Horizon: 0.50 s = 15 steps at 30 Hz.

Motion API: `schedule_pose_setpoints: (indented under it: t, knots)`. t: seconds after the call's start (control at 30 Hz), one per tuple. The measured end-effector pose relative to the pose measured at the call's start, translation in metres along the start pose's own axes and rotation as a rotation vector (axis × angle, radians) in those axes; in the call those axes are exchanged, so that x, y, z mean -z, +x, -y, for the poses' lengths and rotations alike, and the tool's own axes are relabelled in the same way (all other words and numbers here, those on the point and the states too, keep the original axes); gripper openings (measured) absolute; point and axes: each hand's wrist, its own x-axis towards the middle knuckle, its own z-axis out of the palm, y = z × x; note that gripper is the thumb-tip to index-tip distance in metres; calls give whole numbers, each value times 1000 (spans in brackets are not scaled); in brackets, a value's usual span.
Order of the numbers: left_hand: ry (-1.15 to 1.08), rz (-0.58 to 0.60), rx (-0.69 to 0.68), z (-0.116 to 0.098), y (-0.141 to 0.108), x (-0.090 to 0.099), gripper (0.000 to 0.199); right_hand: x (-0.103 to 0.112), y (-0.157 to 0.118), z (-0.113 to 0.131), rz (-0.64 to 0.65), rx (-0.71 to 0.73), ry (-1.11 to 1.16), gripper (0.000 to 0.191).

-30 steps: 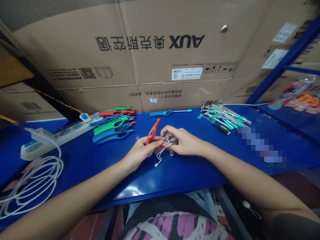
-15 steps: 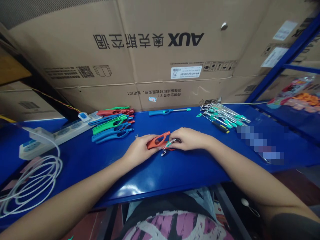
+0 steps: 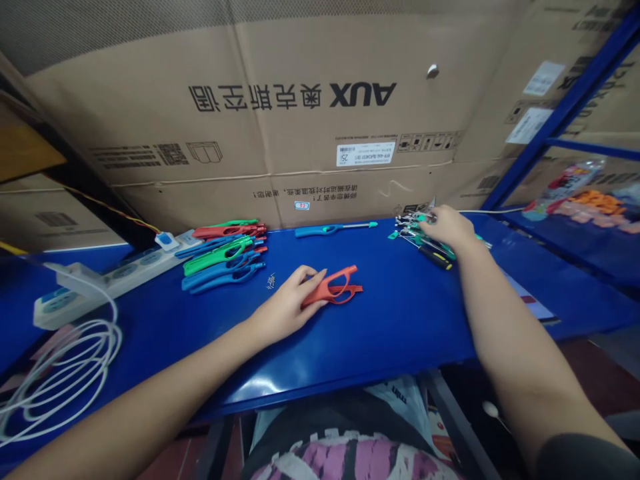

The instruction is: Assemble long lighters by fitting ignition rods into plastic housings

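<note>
My right hand (image 3: 453, 230) has shifted from the red shell (image 3: 325, 292) to the rod pile (image 3: 413, 232); whether its fingers grip, I can't tell. My left hand (image 3: 285, 303) clasps the shell over the blue desk (image 3: 385, 333), before upright cardboard (image 3: 300, 143).

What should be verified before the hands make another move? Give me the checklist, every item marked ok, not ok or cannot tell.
1. Left hand has hold of the red handle pieces: ok, thumb and fingers are around them.
2. Red handle pieces lined up with each other: not ok, their tips stand apart.
3. Right hand at the pile of metal rods: ok.
4. Right hand gripping one rod: cannot tell, the fingertips are lost among the pile.
5. Black-and-yellow tool in hand: not ok, it lies by the pile.
6. Small metal pieces clear of the left hand: ok.
</note>
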Motion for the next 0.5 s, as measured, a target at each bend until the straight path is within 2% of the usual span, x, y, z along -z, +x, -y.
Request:
schedule_pose_setpoints:
  t: [0.2,0.33,0.43,0.5]
  knots:
    - [81,76,27,8,2,-8,48,-25,3,-7,-39,-72,28,45]
    - [67,51,43,10,7,-8,44,-28,2,5,-178,-47,52,51]
    - [-14,51,43,10,9,-7,41,-31,-2,34,-246,98,145,50]
    - [-43,71,55,8,9,-5,42,-37,-8,64,-176,315,231,50]
